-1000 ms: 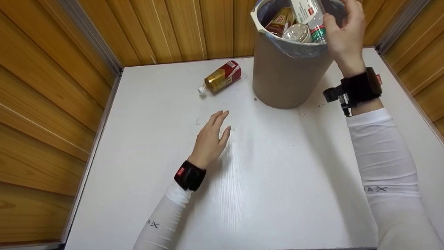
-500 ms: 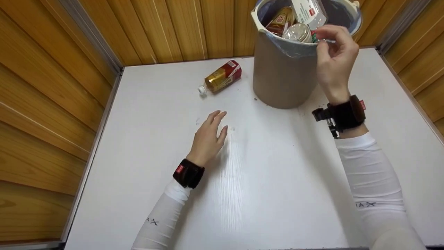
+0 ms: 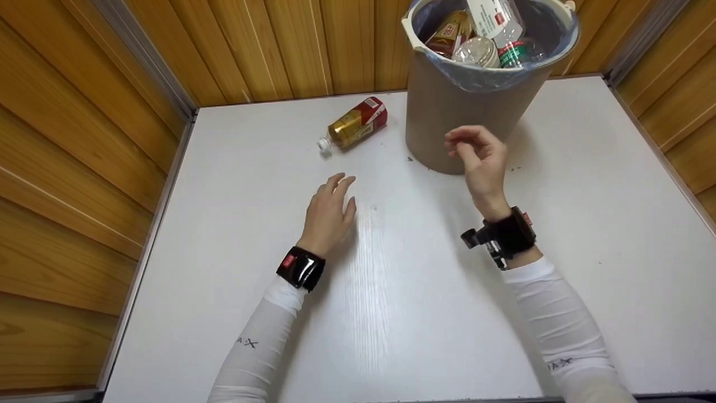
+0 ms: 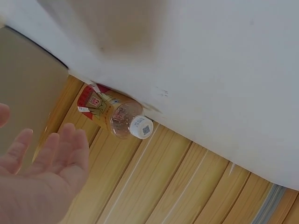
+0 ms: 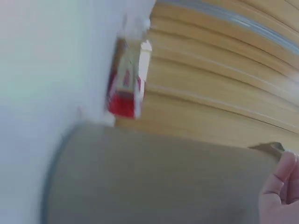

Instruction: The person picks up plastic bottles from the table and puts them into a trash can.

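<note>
A plastic bottle point(image 3: 358, 122) with a red and gold label and a white cap lies on its side on the white table. My left hand point(image 3: 327, 215) hovers in front of it with relaxed fingers, holding nothing; the left wrist view shows the bottle point(image 4: 110, 109) beyond the fingers point(image 4: 70, 149). In front of the bin point(image 3: 458, 112) is my right hand point(image 3: 484, 168), its fingers loosely bent and nothing held. In the bin lie a clear bottle with a green and red label point(image 3: 512, 53), a clear pack with a white label point(image 3: 492, 19), a round clear lid point(image 3: 476, 51) and a brown bottle point(image 3: 449, 33).
The bin, lined with a bluish bag point(image 3: 481, 81), stands at the back right of the white table point(image 3: 251, 184). Wood-panelled walls point(image 3: 291, 45) enclose the back and both sides. Small dark specks dot the table near the bin's base.
My right hand has left the bin's opening and moved down and left, in front of the bin. The left hand has drifted slightly left and up. The bottle on the table stays put.
</note>
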A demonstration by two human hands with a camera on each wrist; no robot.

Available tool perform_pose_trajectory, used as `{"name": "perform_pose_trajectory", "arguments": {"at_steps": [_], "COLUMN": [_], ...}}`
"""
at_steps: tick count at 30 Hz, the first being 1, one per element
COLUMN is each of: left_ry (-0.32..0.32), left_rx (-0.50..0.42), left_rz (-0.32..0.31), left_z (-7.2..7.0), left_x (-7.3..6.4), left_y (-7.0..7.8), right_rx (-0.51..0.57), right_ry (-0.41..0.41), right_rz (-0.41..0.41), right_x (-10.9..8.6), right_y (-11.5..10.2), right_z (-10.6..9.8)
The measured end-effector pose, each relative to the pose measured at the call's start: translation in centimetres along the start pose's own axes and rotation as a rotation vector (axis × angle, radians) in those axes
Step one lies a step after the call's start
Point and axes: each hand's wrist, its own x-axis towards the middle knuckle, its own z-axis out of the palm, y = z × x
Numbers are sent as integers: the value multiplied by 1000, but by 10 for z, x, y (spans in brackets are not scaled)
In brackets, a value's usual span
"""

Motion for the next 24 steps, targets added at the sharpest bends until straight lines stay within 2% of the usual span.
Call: {"name": "perform_pose_trajectory", "arguments": {"at_steps": [5, 8, 10, 13, 16, 20, 24], "left_ry": [-13, -13, -9, -16, -24, -34, -44], "left_rx": [30, 49, 54, 61, 63, 82, 115], "left_rz": [-14, -17, -17, -27, -41, -53, -56], "left_z": [5, 6, 7, 6, 6, 5, 6], "left_x": [10, 17, 23, 32, 40, 50, 59], "left_y": [-5, -7, -8, -9, -11, -15, -21], "right_rx": [198, 270, 319, 354, 338, 295, 234], "right_ry": [-23, -16, -6, 6, 2, -4, -22], "right_rz": [350, 504, 577, 643, 674, 695, 681], "right_x": [-18, -24, -27, -31, -36, -43, -48], "right_y": [19, 26, 30, 34, 37, 42, 47], "right_z": [1, 4, 5, 9, 13, 21, 28]}}
